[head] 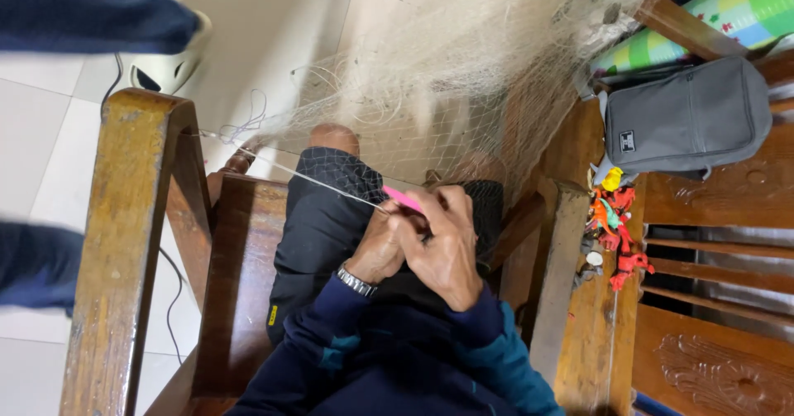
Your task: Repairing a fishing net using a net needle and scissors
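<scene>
Two hands meet over the lap: right hand pinches a pink needle, long axis pointing up-left along the taut line; left hand, fingers closed on the net, touches it.

This looks like a living room in a home. A carved wooden bench fills the right and lower parts of the frame, with a grey bag, a rolled colourful play mat and small plastic toys on it, and pale floor tiles show at the upper left. A heap of fishing net at the top centre suggests handwork done at home.
</scene>
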